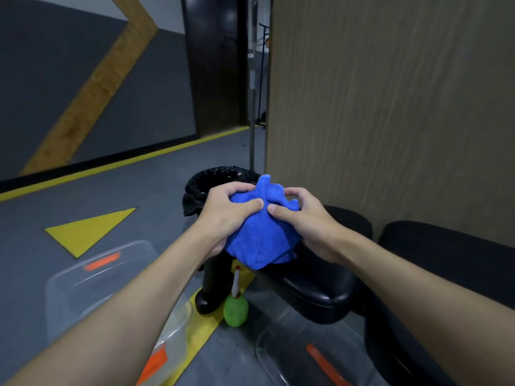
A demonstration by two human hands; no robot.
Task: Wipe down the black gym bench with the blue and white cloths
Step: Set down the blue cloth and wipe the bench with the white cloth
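A bunched blue cloth (262, 235) hangs in the air between both hands, above the end of the black gym bench (320, 291). My left hand (223, 215) grips its left side with the thumb pressed on top. My right hand (306, 221) grips its right side, thumb close to the left thumb. The bench's padded seat runs from centre toward the lower right, with a second black pad (446, 252) against the wall. No white cloth is in view.
A black bin with a bag liner (206, 185) stands behind the cloth. A green spray bottle (236, 310) sits on the floor by the bench leg. Clear plastic tubs with orange clips lie at lower left (92, 277) and lower centre (306, 352). A wood-panel wall (390, 107) is on the right.
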